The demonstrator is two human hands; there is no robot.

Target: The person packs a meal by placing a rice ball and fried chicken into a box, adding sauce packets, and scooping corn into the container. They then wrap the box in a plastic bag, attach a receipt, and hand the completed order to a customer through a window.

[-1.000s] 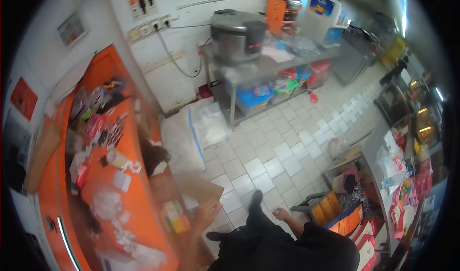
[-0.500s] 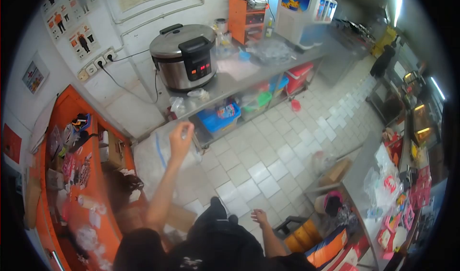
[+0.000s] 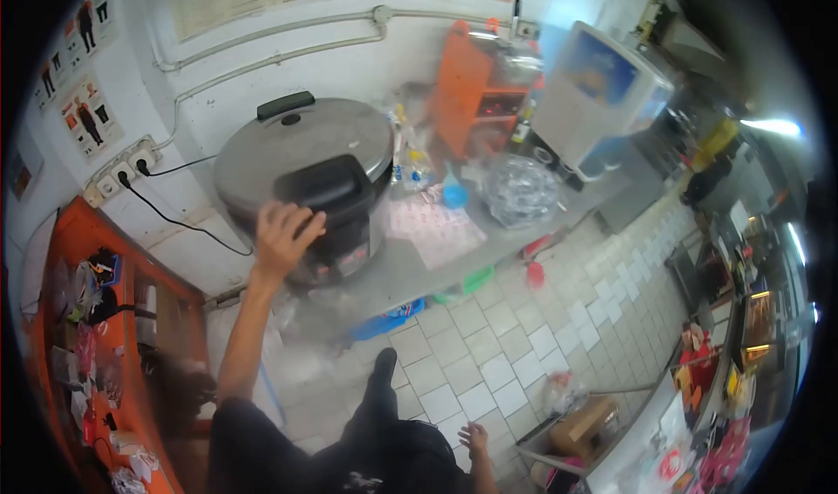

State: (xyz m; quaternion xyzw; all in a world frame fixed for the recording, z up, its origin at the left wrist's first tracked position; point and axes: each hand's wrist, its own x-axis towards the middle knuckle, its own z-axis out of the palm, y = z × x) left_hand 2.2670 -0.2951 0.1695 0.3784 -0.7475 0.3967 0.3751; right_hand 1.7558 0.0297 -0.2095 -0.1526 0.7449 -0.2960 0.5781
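A large silver rice cooker with a black front housing and lid handle stands on the steel counter. My left hand is raised to its front left side, fingers loosely bent and apart, overlapping the lower edge of the black housing. Lower down, my right hand hangs over the tiled floor by my side, its fingers loosely parted and holding nothing. Beside the cooker, a printed sheet of paper lies under a light blue scoop.
A clear plastic bundle, an orange rack and a white dispenser stand farther along the counter. Orange shelving is at the left; a cardboard box sits at the right. Power cords run behind the cooker.
I have come closer to the counter, and the cooker looks larger. My left hand has gone from above the floor to the cooker's front; my right hand still hangs low.
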